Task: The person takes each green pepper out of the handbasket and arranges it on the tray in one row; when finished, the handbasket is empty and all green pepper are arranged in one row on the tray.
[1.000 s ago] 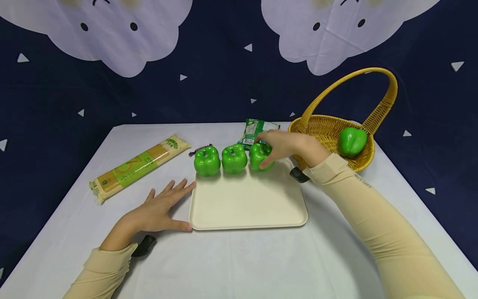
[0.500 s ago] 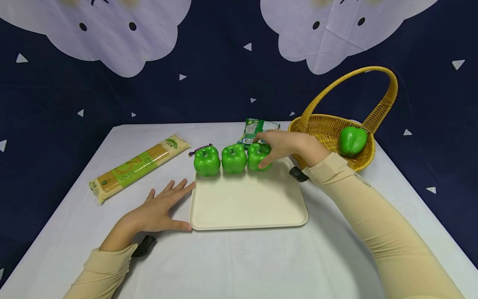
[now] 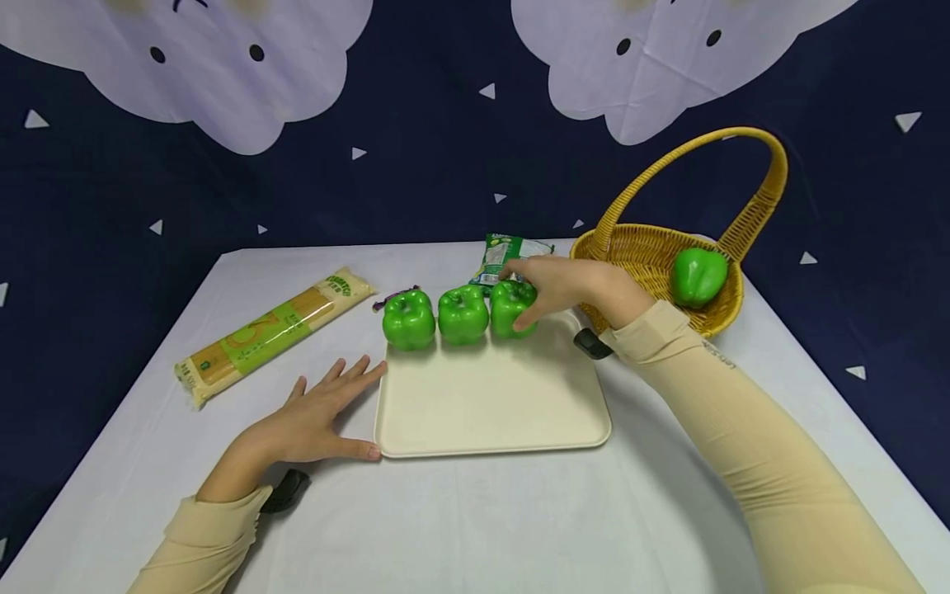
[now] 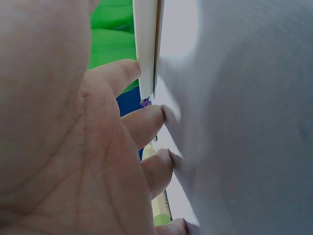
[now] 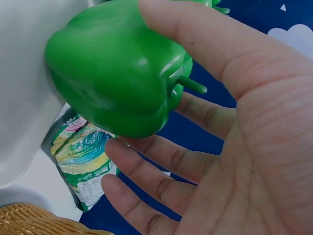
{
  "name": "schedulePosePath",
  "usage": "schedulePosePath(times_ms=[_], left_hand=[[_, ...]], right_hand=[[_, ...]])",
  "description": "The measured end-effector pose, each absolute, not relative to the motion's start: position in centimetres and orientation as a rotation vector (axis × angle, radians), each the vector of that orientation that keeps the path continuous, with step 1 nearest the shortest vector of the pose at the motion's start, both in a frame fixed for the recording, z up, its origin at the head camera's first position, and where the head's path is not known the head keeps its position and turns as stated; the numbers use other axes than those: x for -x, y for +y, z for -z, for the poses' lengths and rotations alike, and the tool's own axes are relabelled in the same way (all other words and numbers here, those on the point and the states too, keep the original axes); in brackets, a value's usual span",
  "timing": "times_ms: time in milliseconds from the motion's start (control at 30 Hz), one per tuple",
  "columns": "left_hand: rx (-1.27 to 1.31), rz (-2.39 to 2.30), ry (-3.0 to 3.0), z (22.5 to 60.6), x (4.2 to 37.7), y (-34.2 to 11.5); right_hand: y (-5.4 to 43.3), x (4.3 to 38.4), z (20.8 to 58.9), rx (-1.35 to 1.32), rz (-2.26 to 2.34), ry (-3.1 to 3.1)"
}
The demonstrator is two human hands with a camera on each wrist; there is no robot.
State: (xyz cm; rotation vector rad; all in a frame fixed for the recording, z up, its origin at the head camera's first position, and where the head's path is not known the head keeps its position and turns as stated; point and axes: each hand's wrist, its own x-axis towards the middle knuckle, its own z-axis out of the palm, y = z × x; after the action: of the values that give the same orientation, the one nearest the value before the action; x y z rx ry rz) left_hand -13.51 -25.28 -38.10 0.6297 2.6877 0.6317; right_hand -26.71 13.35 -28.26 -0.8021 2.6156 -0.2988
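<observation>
Three glossy green bell peppers stand in a row along the far edge of a cream tray [image 3: 493, 404]: a left pepper [image 3: 410, 322], a middle pepper [image 3: 463, 316] and a right pepper [image 3: 508, 307]. My right hand [image 3: 560, 286] grips the right pepper from its right side. In the right wrist view the thumb lies over this pepper [image 5: 112, 73] near its stem, with fingertips at its far side. My left hand [image 3: 308, 425] lies spread at the tray's left side, thumb at the near corner and forefinger at the edge. The left wrist view shows its fingertips [image 4: 161, 117] beside the tray rim [image 4: 145, 49].
A yellow wicker basket [image 3: 653, 239] with a tall handle stands at the back right, another green pepper [image 3: 699, 278] inside. Behind the peppers lie a green snack packet [image 3: 497, 256] and a small purple item [image 3: 397, 299]. A noodle packet [image 3: 275, 334] lies at the left.
The right pepper has shifted slightly left toward the middle one, my right hand moving with it. My left hand stays at the tray. The head view has tilted a little.
</observation>
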Motion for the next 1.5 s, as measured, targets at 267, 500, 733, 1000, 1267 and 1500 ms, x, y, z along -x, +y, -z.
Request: schedulePosePath(times_ms=[267,500,733,1000,1267,1500], left_hand=[[-0.629,-0.633,2.687,38.2,13.5,-25.2],[-0.626,-0.633,2.687,38.2,13.5,-25.2],[-0.623,-0.632,2.684,38.1,13.4,-25.2],[-0.625,-0.627,2.686,38.0,13.4,-25.0],[-0.629,-0.641,2.683,37.9,13.4,-25.1],[-0.625,-0.634,2.684,37.8,13.3,-25.1]], right_hand=[[13.6,26.7,28.0,0.839,0.306,2.614],[14.4,26.4,27.2,0.866,0.386,2.577],[15.2,25.6,25.9,0.877,0.382,2.592],[16.7,24.1,24.0,0.783,0.383,2.623],[18.2,22.5,22.0,0.797,0.369,2.679],[20.1,21.6,20.6,0.764,0.418,2.694]])
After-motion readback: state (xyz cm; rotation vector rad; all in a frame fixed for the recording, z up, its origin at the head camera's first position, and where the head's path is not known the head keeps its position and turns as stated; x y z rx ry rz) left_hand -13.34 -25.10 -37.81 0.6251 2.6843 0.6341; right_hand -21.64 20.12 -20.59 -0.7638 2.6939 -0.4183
